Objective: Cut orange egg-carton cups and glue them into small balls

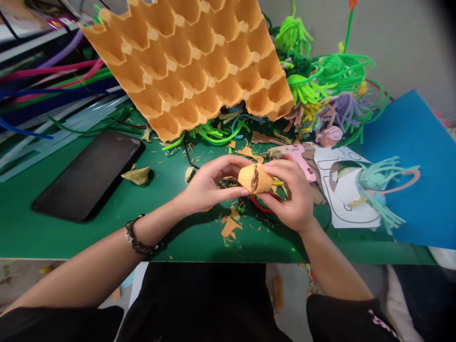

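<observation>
Between my two hands is a small orange egg-carton cup piece [262, 179], made of two cup halves meeting mouth to mouth, with a dark, ragged gap between them. My left hand [214, 180] pinches its left side with thumb and fingers. On the other side, my right hand [290, 194] grips the right half. Torn orange carton scraps [231, 227] lie on the green table just below the hands. Behind my right hand rests a pink glue gun [299, 156], partly covered by the fingers.
A large orange egg tray [199, 61] leans at the back. A black phone [89, 175] and a dry carton scrap [137, 175] lie left. Pipe cleaners [57, 71] spread far left, green ones [320, 71] at back right. Paper with drawn outlines [342, 209] and a blue sheet [413, 166] lie right.
</observation>
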A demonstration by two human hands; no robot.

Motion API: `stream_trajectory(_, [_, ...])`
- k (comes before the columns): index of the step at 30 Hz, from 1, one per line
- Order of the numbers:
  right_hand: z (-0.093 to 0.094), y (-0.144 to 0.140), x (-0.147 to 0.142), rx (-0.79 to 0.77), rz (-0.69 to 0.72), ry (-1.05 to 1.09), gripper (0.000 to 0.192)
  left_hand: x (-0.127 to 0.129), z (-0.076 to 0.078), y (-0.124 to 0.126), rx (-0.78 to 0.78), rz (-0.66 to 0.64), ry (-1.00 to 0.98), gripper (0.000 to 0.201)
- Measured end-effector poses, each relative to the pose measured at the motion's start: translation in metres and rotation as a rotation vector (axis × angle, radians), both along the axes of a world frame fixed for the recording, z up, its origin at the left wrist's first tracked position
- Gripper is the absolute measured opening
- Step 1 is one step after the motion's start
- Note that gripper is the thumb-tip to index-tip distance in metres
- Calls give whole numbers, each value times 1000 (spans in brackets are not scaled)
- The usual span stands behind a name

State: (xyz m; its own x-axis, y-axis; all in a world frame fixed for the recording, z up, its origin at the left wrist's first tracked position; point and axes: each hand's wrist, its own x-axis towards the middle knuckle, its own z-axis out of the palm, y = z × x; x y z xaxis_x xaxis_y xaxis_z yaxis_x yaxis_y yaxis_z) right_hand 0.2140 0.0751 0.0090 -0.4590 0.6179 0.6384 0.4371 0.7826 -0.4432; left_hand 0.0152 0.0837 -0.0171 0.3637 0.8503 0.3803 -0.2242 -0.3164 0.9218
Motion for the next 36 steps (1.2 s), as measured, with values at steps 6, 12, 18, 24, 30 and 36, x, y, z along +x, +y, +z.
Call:
stream_trajectory(6, [-5,-3,1,-127,-44,113,44,3,1,-2,25,65,-37,25])
stream_trajectory(12, [-2,-1,-2,-54,-38,64,44,0,-2,-1,171,117,105,42])
stream_trajectory(18, [-4,-2,-2,-102,-47,55,43,-2,-1,1,275,175,231,42])
stream_trajectory(24, [-12,-2,0,-233,-34,218,44,-4,1,2,327,212,220,42])
stream_trajectory(30, [-12,1,1,-174,-58,211,43,-6,0,3,245,239,181,45])
stream_trajectory(36, [-6,-2,0,-192,-21,122,45,-4,3,2,302,227,199,41])
